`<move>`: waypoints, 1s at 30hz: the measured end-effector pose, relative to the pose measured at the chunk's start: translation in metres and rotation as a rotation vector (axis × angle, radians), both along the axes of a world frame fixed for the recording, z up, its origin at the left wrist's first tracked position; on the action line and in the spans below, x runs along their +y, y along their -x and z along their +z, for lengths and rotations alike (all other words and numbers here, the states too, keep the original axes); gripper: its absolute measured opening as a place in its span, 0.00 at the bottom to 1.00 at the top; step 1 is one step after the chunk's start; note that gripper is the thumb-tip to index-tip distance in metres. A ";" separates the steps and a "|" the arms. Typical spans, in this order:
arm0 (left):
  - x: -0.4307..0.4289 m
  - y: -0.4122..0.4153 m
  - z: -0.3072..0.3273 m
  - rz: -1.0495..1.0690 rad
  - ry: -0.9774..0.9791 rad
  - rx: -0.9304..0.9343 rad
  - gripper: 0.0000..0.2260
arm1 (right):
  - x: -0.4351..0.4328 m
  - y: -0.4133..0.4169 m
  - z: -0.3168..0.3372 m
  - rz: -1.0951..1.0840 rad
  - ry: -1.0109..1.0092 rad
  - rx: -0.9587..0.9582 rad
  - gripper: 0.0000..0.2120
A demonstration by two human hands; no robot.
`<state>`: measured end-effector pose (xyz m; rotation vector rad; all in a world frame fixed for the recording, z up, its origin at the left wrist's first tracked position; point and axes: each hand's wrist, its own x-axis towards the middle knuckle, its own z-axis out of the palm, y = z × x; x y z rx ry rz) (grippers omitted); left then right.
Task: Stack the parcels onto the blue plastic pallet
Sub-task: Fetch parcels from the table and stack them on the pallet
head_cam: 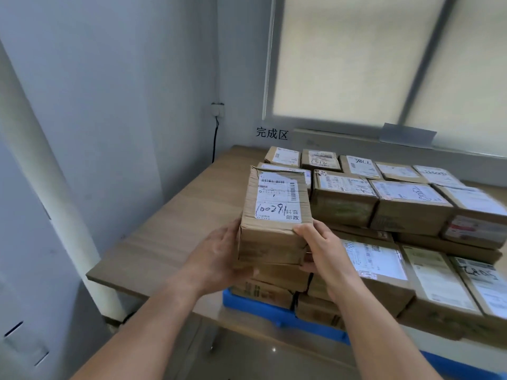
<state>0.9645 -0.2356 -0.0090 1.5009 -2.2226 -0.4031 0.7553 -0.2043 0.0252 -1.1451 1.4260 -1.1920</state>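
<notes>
Both forearms reach in from the bottom edge toward the front left corner of the load. At far left, the bare wooden worktop [170,229] carries everything. The left hand [219,259] wraps the near left side of a brown parcel [277,215], its thumb lying across the lower front edge. The parcel stands tall, its white label [278,200] facing up and slightly toward the camera, directly over the corner column of the stack [406,204]. The right hand [321,250] clamps the opposite side, with its thumb hooked over the top near edge, so both hands grip the same box. Whether its base already bears on the box beneath or hangs just above it is hard to tell from this angle.

To seat it well, I would line its right face up flush against the neighbouring top-layer box, then square its front face with the boxes below so nothing overhangs the blue pallet [247,300] showing underneath. Lowering it flat rather than on an edge should stop it rocking. The right-hand fingers sit where the gap to the neighbouring box closes, so they ought to slide out first while the left hand steadies the box.
</notes>
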 end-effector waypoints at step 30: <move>-0.048 -0.035 -0.011 -0.210 -0.159 0.225 0.30 | -0.013 -0.024 -0.007 0.029 -0.101 0.373 0.46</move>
